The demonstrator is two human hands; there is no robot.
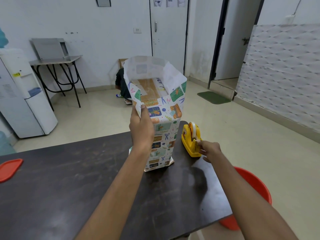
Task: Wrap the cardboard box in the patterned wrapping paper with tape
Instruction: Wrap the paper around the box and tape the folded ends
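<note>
1. Dark table [69,179] fills the near view. An orange lid [10,168] lies at its left edge, an orange tub [254,186] sits below its right corner, and a water dispenser [26,101] stands behind.
2. The cardboard box [149,87] stands on end near the far edge, long axis vertical, sleeved in wrapping paper [164,135] open at the top.
3. The left hand [141,129] grips the paper's upper left edge.
4. The right hand [210,150] pinches the tape [194,129] at the cutter of the yellow dispenser [191,144], just right of the box.
</note>
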